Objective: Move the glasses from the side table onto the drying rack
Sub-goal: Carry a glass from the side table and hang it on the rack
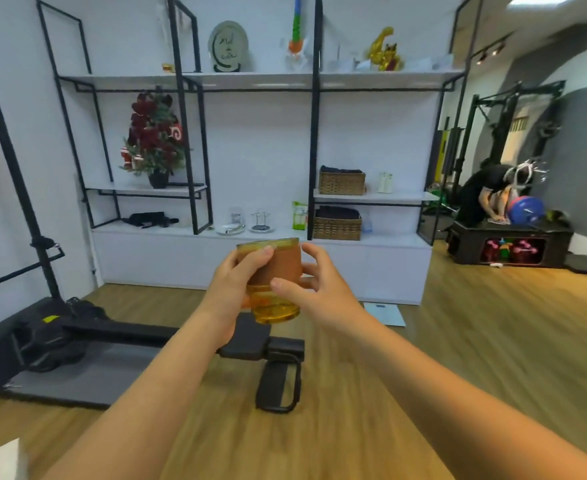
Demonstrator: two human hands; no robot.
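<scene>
Holding an amber glass (274, 282) at the centre of the frame, I have it raised in mid-air above the wooden floor (458, 341), upright with its mouth at the top. It has a brown band around its upper half and a thick, clear yellow base below. My left hand (231, 292) wraps it from the left, fingers (257, 256) curled closed around the band. My right hand (314, 285) comes in from the right with fingers spread and only loosely curved; the thumb seems to touch the glass low down, and I cannot tell whether the rest grip it.

I judge the glass rigid, breakable and smooth, with most of its weight in the heavy base. The band looks like the surest place to hold, with a second hand under the base.

Beyond it, at middle centre, a small wire drying rack (261, 221) stands on the low white shelf (389, 241), well apart from the glass. No side table is in view.
</scene>
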